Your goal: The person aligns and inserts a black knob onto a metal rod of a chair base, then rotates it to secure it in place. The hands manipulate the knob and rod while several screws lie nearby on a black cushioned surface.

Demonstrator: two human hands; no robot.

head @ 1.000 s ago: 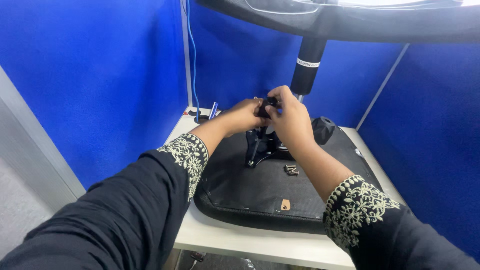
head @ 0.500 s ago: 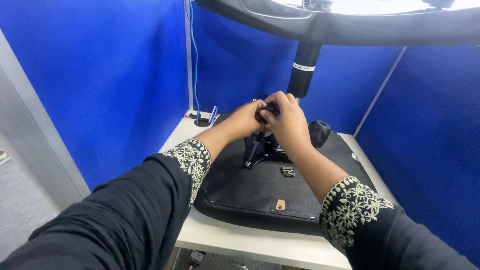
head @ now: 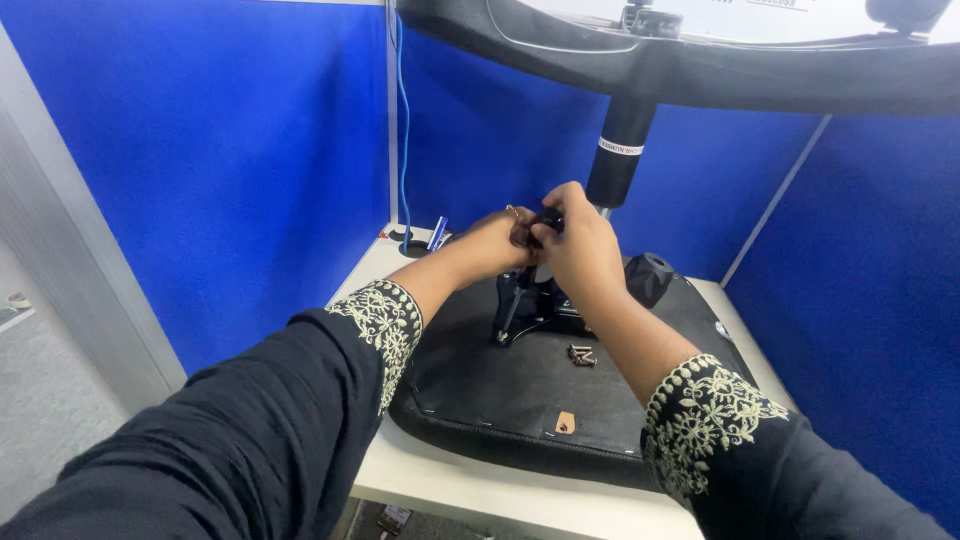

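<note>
1. Left hand and right hand meet above the black metal bracket, fingers curled tight round a small dark part between them.
2. Bracket sits on the upturned seat cushion, on the white table.
3. Loose screws lie on the cushion just beside the bracket.

Blue partition walls all around, meeting beyond the hands at a corner with a hanging blue cable. White table underneath. Grey floor far left, below.
</note>
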